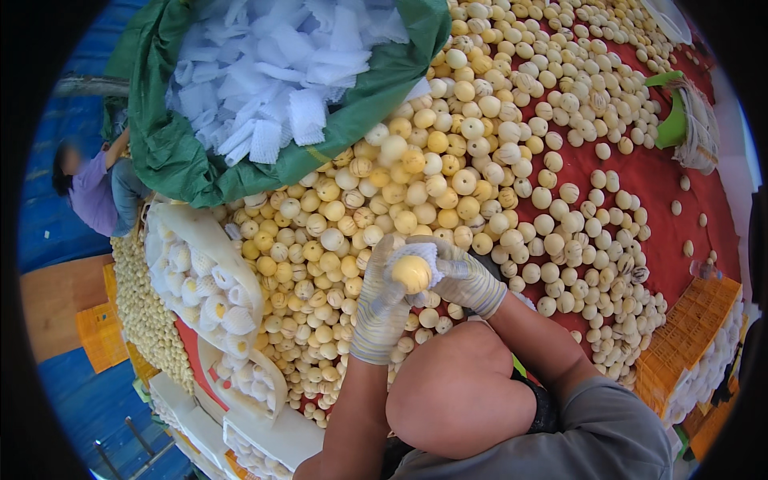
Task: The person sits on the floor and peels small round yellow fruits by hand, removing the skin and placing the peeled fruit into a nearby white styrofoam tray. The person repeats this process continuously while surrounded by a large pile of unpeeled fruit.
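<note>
Both gloved hands meet above a heap of round pepino melons [330,234], some pale and some yellow with dark stripes. Between them is one yellow pepino melon [411,274], partly inside a white foam net sleeve [425,254]. My left hand [379,306] cups the fruit from the left, its thumb near the lower side. My right hand [471,279] grips the sleeve on the right. The gloves are pale knit with thin stripes. Part of the fruit's far side is hidden by the sleeve.
A green sack [366,111] full of white foam net sleeves [282,72] stands at the upper left. White-lined containers [198,225] hold sleeved fruit. Melons spread over red cloth [660,216]. Orange crates [687,336] and a green stool [673,120] are right. A person [99,186] sits far left.
</note>
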